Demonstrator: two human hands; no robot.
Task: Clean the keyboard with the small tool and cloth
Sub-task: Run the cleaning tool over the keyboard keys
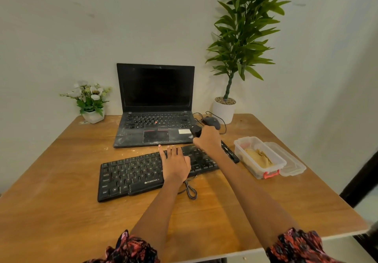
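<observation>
A black keyboard (pixel 131 174) lies at a slant on the wooden table (pixel 61 211), its cable (pixel 190 191) looping off the front edge. My left hand (pixel 176 163) rests flat on the keys near the middle, fingers straight. My right hand (pixel 207 140) hovers over the keyboard's far right end and grips a small black tool (pixel 196 131), whose dark end sticks out to the left of my fist. A yellowish cloth (pixel 258 157) lies crumpled inside a clear plastic box (pixel 280 163) to the right of the keyboard.
A dusty black laptop (pixel 155 107) stands open behind the keyboard. A black mouse (pixel 211 122) with its cord sits beside it. The box's lid (pixel 292 162) lies next to the box. A flower pot (pixel 93 116) and a tall potted plant (pixel 224 110) stand at the back.
</observation>
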